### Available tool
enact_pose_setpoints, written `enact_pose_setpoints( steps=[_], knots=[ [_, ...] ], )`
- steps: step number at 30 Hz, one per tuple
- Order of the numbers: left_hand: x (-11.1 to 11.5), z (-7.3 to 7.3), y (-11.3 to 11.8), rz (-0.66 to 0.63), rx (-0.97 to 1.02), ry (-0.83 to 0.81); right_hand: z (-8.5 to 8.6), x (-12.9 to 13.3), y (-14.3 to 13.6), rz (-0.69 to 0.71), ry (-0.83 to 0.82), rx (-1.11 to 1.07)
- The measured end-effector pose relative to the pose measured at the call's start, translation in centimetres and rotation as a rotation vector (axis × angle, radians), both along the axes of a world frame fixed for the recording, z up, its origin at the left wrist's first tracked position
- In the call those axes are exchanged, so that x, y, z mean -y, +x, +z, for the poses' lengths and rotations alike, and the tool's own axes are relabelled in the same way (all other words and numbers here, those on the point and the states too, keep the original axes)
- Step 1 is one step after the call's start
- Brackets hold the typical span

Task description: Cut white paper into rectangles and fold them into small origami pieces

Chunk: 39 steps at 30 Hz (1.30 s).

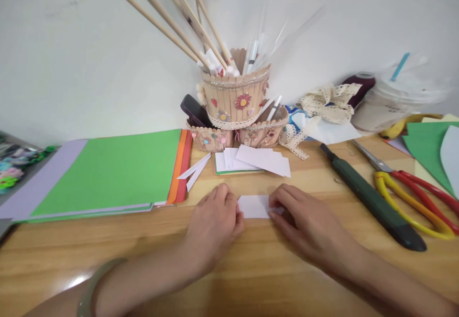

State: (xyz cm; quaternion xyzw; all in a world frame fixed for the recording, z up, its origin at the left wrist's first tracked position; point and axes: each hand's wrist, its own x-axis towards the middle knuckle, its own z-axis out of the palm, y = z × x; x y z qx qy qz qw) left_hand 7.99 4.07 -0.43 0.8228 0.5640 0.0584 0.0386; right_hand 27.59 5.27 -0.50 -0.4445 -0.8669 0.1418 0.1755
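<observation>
A small white slip of paper (254, 207) lies on the wooden table between my hands. My left hand (215, 214) has its fingers curled in over the slip's left end. At the right end, the thumb and fingers of my right hand (304, 212) pinch the paper. Just behind it, several white paper slips (263, 159) rest in a loose pile over green paper. Two thin folded white strips (195, 171) lie to the left of that pile.
Coloured paper sheets (114, 173), green on top, are stacked at left. Decorated wooden-stick pots (236, 94) hold sticks and pens against the wall. A dark green tool (373, 197) and scissors (412, 183) with red and yellow handles lie at right. Lace ribbon (328, 104) sits behind.
</observation>
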Motion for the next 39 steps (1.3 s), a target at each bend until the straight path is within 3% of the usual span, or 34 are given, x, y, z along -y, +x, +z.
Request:
enact_pose_setpoints(
  steps=[10, 13, 16, 20, 23, 25, 31, 39],
  knots=[
    [0.2, 0.3, -0.2, 0.037, 0.082, -0.068, 0.6, -0.5, 1.7, 0.178, -0.057, -0.079],
    [0.2, 0.8, -0.3, -0.023, 0.109, -0.097, 1.3, -0.6, 2.2, 0.266, -0.067, -0.032],
    [0.2, 0.7, -0.3, -0.111, 0.134, -0.057, 2.0, -0.8, 2.6, 0.329, -0.09, 0.05],
    [0.3, -0.4, -0.8, -0.069, 0.179, 0.073, 2.2, -0.9, 2.9, 0.367, -0.087, 0.127],
    [0.7, -0.7, -1.4, -0.33, 0.03, 0.343, 2.2, -1.0, 3.1, 0.391, -0.086, 0.144],
    [1.0, -0.1, -1.7, -0.47, -0.133, 0.347, 2.3, -1.0, 3.2, 0.396, -0.092, 0.147],
    [1.7, 1.8, -2.1, -0.445, -0.29, 0.27, 2.4, -1.0, 3.4, 0.4, -0.094, 0.15],
    [1.2, 2.2, -2.4, -0.457, -0.3, 0.244, 2.4, -1.3, 4.0, 0.431, -0.11, 0.142]
  ],
)
